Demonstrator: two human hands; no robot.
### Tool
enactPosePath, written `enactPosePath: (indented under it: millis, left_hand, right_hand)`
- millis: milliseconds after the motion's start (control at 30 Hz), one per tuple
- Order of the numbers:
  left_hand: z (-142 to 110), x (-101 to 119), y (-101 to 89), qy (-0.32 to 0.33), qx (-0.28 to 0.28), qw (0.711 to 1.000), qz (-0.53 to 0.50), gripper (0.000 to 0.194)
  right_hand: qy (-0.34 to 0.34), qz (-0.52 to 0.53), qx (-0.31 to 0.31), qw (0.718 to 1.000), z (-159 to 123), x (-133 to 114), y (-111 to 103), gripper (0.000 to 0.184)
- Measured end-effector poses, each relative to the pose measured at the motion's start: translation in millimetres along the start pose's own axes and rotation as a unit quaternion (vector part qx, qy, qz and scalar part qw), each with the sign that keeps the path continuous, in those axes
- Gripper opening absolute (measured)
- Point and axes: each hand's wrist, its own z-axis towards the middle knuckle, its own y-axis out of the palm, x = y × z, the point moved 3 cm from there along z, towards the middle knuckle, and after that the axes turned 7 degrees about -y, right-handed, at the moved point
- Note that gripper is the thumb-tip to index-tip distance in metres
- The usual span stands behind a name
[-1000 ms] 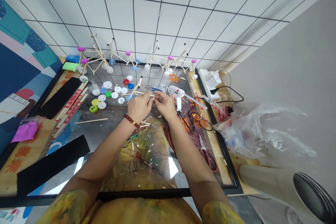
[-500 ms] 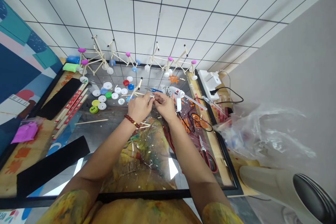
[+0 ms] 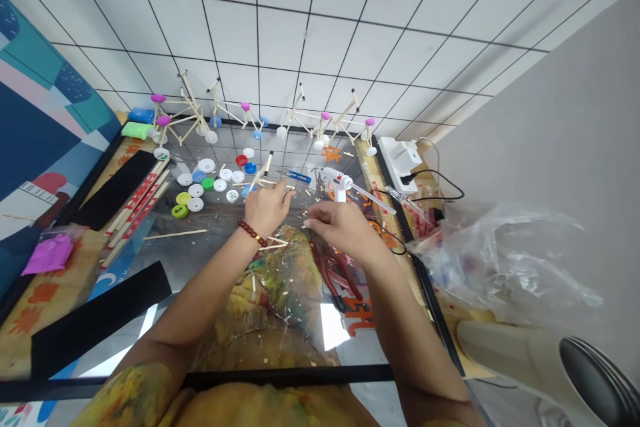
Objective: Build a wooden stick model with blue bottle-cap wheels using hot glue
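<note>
My left hand [image 3: 269,208], with a red bead bracelet at the wrist, is closed on a small frame of wooden sticks [image 3: 259,178]. One of its sticks has black ends and rises above the knuckles; another points right, past the fingertips. Apart from it, my right hand [image 3: 343,225] hovers to the right with fingers curled together; whatever they pinch, if anything, is too small to make out. Just beyond that hand stands a white glue gun [image 3: 337,180] with a clear glue stick in its back. A blue utility knife [image 3: 299,176] lies past both hands.
Bottle caps [image 3: 195,204] in several colours lie left of my hands. Stick-built models with cap wheels [image 3: 187,113] line the tiled wall. Bundled sticks [image 3: 137,203] and black strips [image 3: 103,320] lie left; a power strip [image 3: 400,161] and plastic bag [image 3: 495,253] are right.
My right hand has come away from the stick frame, moving right and toward me, and now covers the scissors. My left hand stays almost in place with the frame.
</note>
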Motion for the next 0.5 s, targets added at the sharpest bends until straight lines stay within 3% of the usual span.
enactPosePath:
  millis: [33, 100, 200, 333, 500]
  left_hand:
    - [0.2, -0.3, 0.3, 0.001, -0.001, 1.0, 0.001, 0.041]
    - [0.3, -0.7, 0.4, 0.004, 0.0, 1.0, 0.004, 0.041]
    - [0.1, -1.0, 0.1, 0.009, 0.002, 1.0, 0.008, 0.041]
    - [0.1, -0.9, -0.2, 0.006, -0.002, 1.0, 0.011, 0.041]
    - [0.9, -1.4, -0.1, -0.002, -0.002, 1.0, 0.017, 0.039]
  right_hand:
    - [0.013, -0.038, -0.028, 0.999, -10.3, 0.8, -5.9, 0.014]
    - [0.059, -0.111, -0.025, 0.992, -26.4, 12.3, -18.7, 0.023]
    - [0.132, -0.169, 0.064, 0.975, -34.7, 43.1, -34.8, 0.027]
    - [0.138, -0.138, 0.175, 0.965, -17.9, 74.8, -38.0, 0.033]
    - [0.116, -0.1, 0.145, 0.978, 14.5, 90.2, -19.1, 0.033]
